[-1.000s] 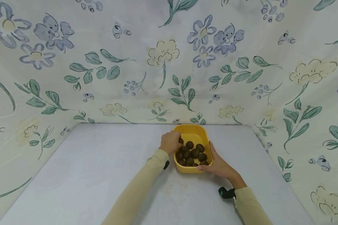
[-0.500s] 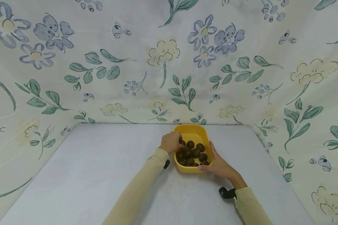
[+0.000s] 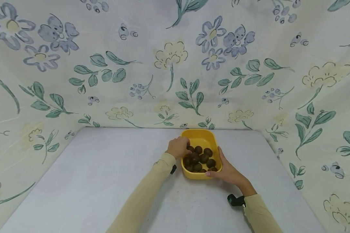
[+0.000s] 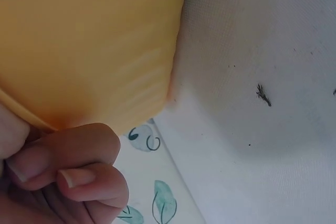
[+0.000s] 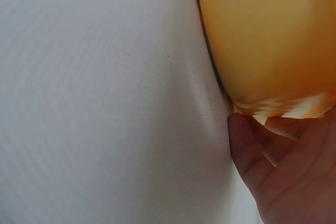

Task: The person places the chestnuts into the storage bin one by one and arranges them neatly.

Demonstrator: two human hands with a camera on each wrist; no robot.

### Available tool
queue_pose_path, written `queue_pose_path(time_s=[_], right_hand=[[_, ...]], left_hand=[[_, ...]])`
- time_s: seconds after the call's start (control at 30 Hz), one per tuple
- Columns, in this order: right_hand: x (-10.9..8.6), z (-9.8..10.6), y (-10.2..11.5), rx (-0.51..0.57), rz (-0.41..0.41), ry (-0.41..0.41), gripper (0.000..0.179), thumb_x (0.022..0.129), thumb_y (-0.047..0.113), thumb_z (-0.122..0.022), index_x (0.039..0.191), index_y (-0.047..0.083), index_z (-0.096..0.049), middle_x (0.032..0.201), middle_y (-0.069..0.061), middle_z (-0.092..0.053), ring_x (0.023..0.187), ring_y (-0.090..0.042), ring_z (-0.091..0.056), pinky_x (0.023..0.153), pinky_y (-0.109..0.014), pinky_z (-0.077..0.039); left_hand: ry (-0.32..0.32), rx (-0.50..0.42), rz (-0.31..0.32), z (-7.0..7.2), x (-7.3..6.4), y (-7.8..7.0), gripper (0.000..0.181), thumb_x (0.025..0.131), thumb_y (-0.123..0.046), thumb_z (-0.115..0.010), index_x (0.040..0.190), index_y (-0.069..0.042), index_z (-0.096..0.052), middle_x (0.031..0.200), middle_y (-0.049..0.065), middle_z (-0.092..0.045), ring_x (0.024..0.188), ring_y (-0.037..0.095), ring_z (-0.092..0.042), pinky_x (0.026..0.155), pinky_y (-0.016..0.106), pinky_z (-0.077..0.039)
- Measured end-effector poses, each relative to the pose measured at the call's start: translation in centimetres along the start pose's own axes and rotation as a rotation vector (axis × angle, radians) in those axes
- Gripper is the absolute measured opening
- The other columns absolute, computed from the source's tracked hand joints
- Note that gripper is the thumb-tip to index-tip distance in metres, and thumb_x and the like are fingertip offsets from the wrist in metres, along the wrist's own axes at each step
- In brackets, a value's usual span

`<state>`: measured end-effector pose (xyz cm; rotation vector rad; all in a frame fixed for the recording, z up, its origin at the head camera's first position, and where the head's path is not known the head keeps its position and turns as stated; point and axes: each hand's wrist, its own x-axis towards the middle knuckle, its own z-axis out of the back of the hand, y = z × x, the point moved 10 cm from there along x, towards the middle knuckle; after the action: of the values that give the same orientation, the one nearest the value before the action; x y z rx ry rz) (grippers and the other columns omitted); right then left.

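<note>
A yellow plastic tub point(image 3: 202, 137) stands toward the back of the table, holding several dark brown round balls point(image 3: 204, 158), mostly in its near half. My left hand point(image 3: 178, 147) is at the tub's left rim, thumb and fingertips reaching inside beside a ball point(image 3: 190, 149); I cannot tell whether it holds that ball. In the left wrist view, the curled fingers point(image 4: 94, 182) lie right at the rim. My right hand point(image 3: 228, 171) grips the tub's near right corner, thumb on the front wall and fingers along the side; fingertips point(image 5: 241, 129) show low by the base.
The white table point(image 3: 119, 168) extends on both sides and in front of the tub. A floral sheet point(image 3: 145, 64) hangs behind and at the sides. Small dark specks, one a twig-like bit point(image 4: 263, 95), lie on the table. A dark device point(image 3: 236, 200) is on the right wrist.
My left thumb has come into view inside the tub, and the balls near it have shifted slightly right and nearer. My right hand and the tub have stayed in place.
</note>
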<state>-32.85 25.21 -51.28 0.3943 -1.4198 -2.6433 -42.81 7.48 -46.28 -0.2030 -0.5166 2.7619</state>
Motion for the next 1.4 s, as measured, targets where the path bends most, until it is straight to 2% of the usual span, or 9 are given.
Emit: queue_pose_path(time_s=[0.37,0.6,0.77,0.93,1.03,1.2,1.23,1.4], right_hand=[[-0.1,-0.1,0.3,0.015,0.025,0.009,0.132,0.081,0.050,-0.082,0.165,0.019,0.015,0.176,-0.013,0.001,0.162,-0.041,-0.007,0.125,-0.067,-0.017],[-0.1,-0.3,0.5,0.007,0.023,0.011,0.132,0.081,0.051,-0.082,0.165,0.019,0.015,0.176,-0.012,0.002,0.162,-0.040,-0.007,0.125,-0.067,-0.017],[-0.1,-0.2,0.3,-0.015,0.001,0.003,0.133,0.081,0.053,-0.082,0.165,0.020,0.015,0.176,-0.013,0.001,0.162,-0.042,-0.008,0.124,-0.068,-0.018],[-0.2,-0.2,0.4,-0.010,0.010,-0.001,0.133,0.081,0.052,-0.082,0.165,0.019,0.015,0.176,-0.014,0.000,0.162,-0.042,-0.010,0.124,-0.068,-0.019],[-0.2,-0.2,0.4,-0.017,0.015,0.003,0.133,0.081,0.052,-0.082,0.165,0.018,0.015,0.176,-0.015,0.001,0.161,-0.043,-0.010,0.124,-0.068,-0.019],[-0.1,-0.2,0.2,-0.017,0.020,0.001,0.133,0.081,0.051,-0.082,0.165,0.018,0.016,0.176,-0.015,0.001,0.161,-0.043,-0.011,0.124,-0.067,-0.019],[-0.1,-0.1,0.3,-0.013,0.021,-0.001,0.133,0.081,0.050,-0.082,0.165,0.018,0.016,0.176,-0.015,0.001,0.161,-0.042,-0.011,0.125,-0.067,-0.019],[-0.3,-0.2,0.6,-0.029,0.008,-0.006,0.133,0.081,0.051,-0.082,0.165,0.018,0.016,0.176,-0.017,0.001,0.161,-0.045,-0.011,0.123,-0.069,-0.020]], left_hand=[[0.027,-0.013,0.000,-0.4,0.0,0.1,0.032,0.091,-0.029,-0.081,0.116,-0.010,-0.074,0.105,0.005,-0.076,0.088,0.021,-0.065,0.093,0.041,-0.059],[-0.013,-0.015,-0.016,0.0,-0.5,0.3,0.043,0.092,-0.032,-0.079,0.129,-0.010,-0.070,0.118,0.006,-0.076,0.106,0.025,-0.071,0.098,0.044,-0.058],[-0.083,-0.023,-0.058,0.6,-1.0,0.2,0.052,0.094,-0.040,-0.076,0.136,-0.012,-0.066,0.125,0.005,-0.075,0.114,0.028,-0.071,0.101,0.044,-0.057],[-0.200,-0.026,-0.143,1.7,-2.2,-0.4,0.051,0.098,-0.041,-0.070,0.138,-0.009,-0.064,0.125,0.010,-0.075,0.109,0.031,-0.073,0.096,0.045,-0.059],[-0.266,-0.024,-0.173,2.3,-3.1,-0.3,0.050,0.100,-0.041,-0.066,0.138,-0.009,-0.063,0.127,0.010,-0.075,0.108,0.031,-0.074,0.093,0.046,-0.060],[-0.366,-0.071,-0.147,3.8,-4.8,0.7,0.049,0.102,-0.043,-0.064,0.140,-0.011,-0.063,0.128,0.008,-0.075,0.099,0.031,-0.076,0.082,0.042,-0.063],[-0.383,-0.083,-0.135,4.2,-5.2,1.1,0.049,0.102,-0.043,-0.064,0.140,-0.012,-0.063,0.127,0.008,-0.075,0.095,0.030,-0.076,0.076,0.039,-0.063],[-0.446,-0.103,-0.069,6.9,-7.4,2.4,0.047,0.101,-0.045,-0.065,0.136,-0.015,-0.067,0.125,0.007,-0.076,0.094,0.030,-0.076,0.072,0.037,-0.062]])
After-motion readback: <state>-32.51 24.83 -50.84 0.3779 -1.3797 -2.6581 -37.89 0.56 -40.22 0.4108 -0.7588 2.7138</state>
